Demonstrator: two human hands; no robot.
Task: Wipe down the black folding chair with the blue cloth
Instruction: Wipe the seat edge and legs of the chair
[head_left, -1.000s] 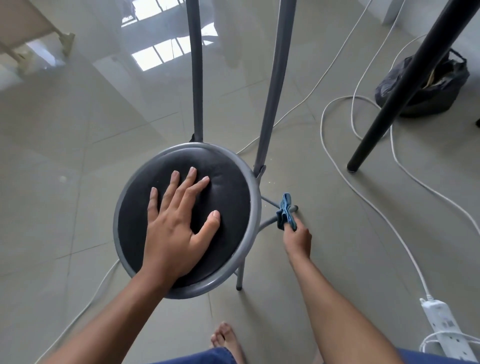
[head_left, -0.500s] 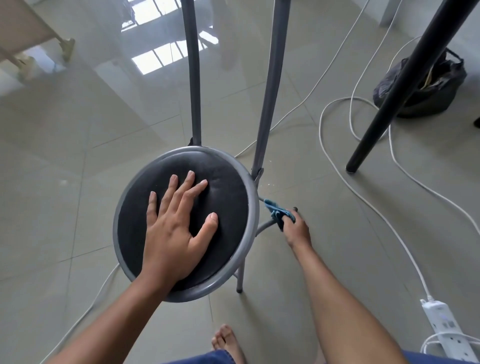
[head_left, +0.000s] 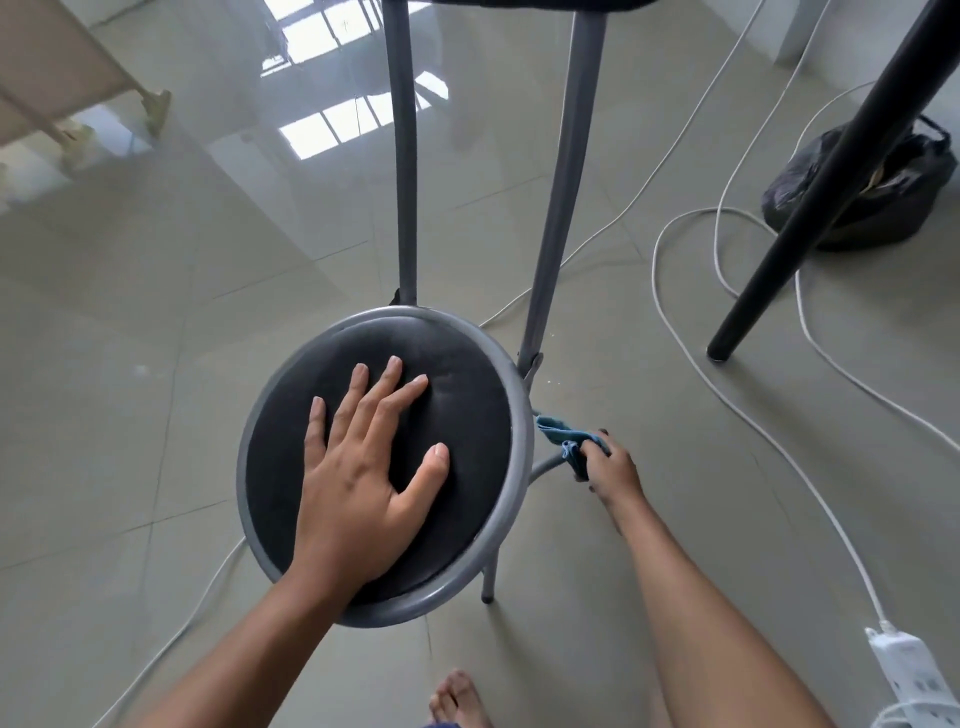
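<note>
The black folding chair (head_left: 467, 415) stands below me, with a round black padded seat in a grey metal ring and two grey back posts rising to the top edge. My left hand (head_left: 363, 478) lies flat on the seat, fingers spread, holding nothing. Low at the seat's right side, my right hand (head_left: 610, 470) grips the bunched blue cloth (head_left: 563, 436) against a grey crossbar under the seat. Part of the cloth is hidden in my fist.
White cables (head_left: 737, 410) loop over the glossy tiled floor to a white power strip (head_left: 911, 670) at the lower right. A black table leg (head_left: 810, 197) slants down at the right, with a black bag (head_left: 872, 202) behind it. My bare foot (head_left: 460, 699) is near the chair's front leg.
My right hand with the blue cloth has slid left along the crossbar, closer to the seat rim. My left hand has stayed flat on the seat.
</note>
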